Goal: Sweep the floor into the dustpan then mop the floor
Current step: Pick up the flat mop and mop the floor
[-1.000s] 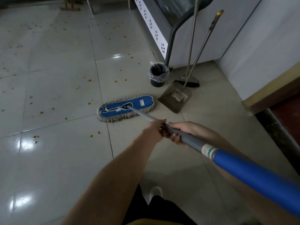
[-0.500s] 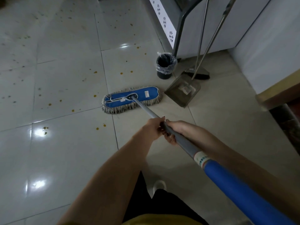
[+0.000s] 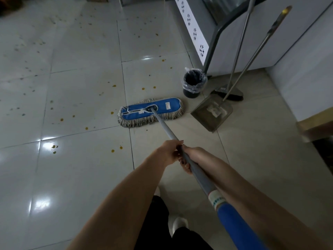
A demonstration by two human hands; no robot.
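Note:
A flat blue mop head (image 3: 151,111) with a grey fringe lies on the pale tiled floor (image 3: 72,87), a little ahead of me. Its grey handle (image 3: 165,129) runs back to a blue grip near my body. My left hand (image 3: 168,151) grips the handle from the left. Just behind it, my right hand (image 3: 189,159) curls round the same handle. A metal dustpan (image 3: 212,112) stands on the floor right of the mop head, with a broom (image 3: 228,92) behind it, both long handles leaning up to the right.
Small yellow-brown spots (image 3: 112,150) dot the tiles left of and around the mop. A black bin with a plastic liner (image 3: 193,83) stands by a white cabinet (image 3: 234,42). A wall and a wooden ledge (image 3: 315,123) close off the right side.
The mop head has stayed near the dustpan, with both hands kept together on the handle. The camera view has shifted slightly, showing more floor on the left.

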